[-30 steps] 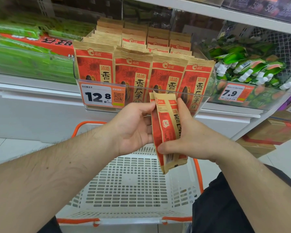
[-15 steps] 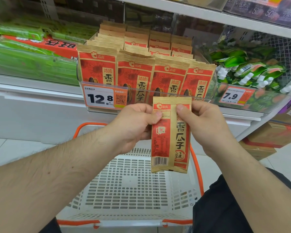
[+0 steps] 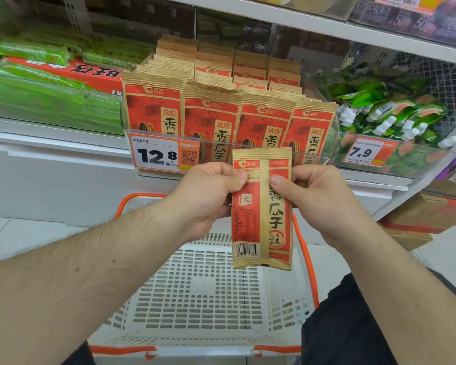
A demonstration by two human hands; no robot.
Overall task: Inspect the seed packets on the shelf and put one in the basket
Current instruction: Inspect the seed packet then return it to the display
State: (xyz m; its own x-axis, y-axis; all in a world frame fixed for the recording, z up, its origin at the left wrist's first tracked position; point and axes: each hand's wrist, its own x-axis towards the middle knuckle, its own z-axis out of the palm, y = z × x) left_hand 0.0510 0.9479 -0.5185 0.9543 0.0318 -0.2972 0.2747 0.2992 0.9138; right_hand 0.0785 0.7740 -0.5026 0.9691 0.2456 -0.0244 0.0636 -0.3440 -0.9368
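head view: one seed packet [image 3: 262,209] held upright above the white basket [image 3: 195,299], back face with barcode toward the camera. left hand [image 3: 208,196] pinches its upper left edge, thumb on the face; right hand [image 3: 316,198] pinches the upper right edge likewise. remaining shelf packets [image 3: 211,119] stand in rows behind a 12.8 price tag [image 3: 158,155].

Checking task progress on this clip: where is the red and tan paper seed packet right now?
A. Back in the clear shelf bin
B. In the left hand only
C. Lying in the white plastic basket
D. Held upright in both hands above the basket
D: the left hand and right hand both pinch the red and tan paper seed packet near its top, upright above the white plastic basket.
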